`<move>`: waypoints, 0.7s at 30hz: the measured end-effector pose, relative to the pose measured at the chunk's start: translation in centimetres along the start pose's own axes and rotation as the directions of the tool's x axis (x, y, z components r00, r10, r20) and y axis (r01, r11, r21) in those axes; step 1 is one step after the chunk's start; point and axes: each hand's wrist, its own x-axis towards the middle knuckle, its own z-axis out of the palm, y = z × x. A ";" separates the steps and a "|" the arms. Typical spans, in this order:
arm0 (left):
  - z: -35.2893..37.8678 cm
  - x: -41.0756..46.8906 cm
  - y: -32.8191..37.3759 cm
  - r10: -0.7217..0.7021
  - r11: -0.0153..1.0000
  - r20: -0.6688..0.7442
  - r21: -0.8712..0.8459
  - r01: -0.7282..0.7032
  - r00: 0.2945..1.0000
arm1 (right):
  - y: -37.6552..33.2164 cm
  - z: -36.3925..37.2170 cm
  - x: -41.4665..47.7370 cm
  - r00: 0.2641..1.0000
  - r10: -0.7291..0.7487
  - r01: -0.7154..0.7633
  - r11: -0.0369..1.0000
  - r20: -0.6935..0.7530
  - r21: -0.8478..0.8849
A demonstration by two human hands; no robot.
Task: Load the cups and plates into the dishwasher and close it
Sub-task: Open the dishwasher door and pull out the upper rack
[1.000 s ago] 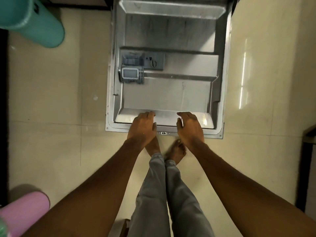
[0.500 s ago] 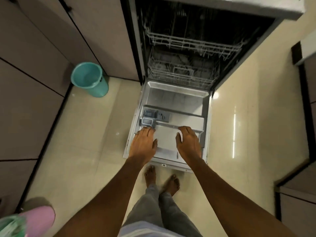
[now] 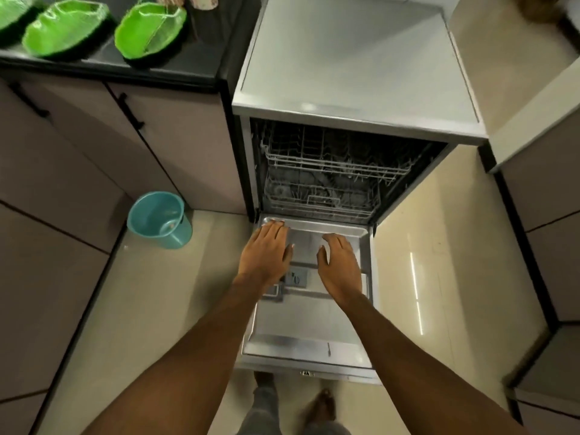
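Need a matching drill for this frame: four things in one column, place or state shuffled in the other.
1 green plates
2 teal bucket
3 dishwasher door
4 left hand

A on the floor
B folded down, open
C on the dark countertop
D fingers straight, over the inner door

Pairs: 1-C, 2-A, 3-B, 4-D

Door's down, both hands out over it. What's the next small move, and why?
Probably reach in and slide the lower rack out over the open door: the left hand and right hand are open and aimed at it, and it sits pushed in.
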 end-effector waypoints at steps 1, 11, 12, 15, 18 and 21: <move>-0.3 1.0 -0.3 0.020 1.000 -0.007 0.008 -0.020 1.000 | -0.3 0.0 1.1 1.000 -0.002 0.002 1.000 -0.008 0.001; 1.0 15.9 -3.0 0.104 0.995 -0.118 0.009 -0.103 0.988 | 2.6 1.5 14.9 0.990 0.010 -0.016 0.999 -0.143 -0.040; 1.6 17.9 -3.3 0.091 0.996 -0.130 -0.003 -0.092 0.987 | 3.5 1.9 16.9 0.989 0.007 -0.016 0.998 -0.150 -0.059; 3.3 23.1 -4.1 0.047 0.999 -0.111 -0.014 -0.049 0.993 | 5.4 2.7 21.4 0.985 -0.053 0.035 0.993 -0.166 -0.110; 5.9 27.4 -5.2 0.081 0.997 -0.077 0.023 -0.080 0.994 | 7.5 3.7 25.4 0.975 -0.089 0.066 0.991 -0.202 -0.115; 8.4 29.5 -6.1 0.156 0.987 -0.060 0.054 -0.153 0.986 | 9.4 5.2 28.5 0.985 -0.098 0.067 0.975 -0.141 -0.212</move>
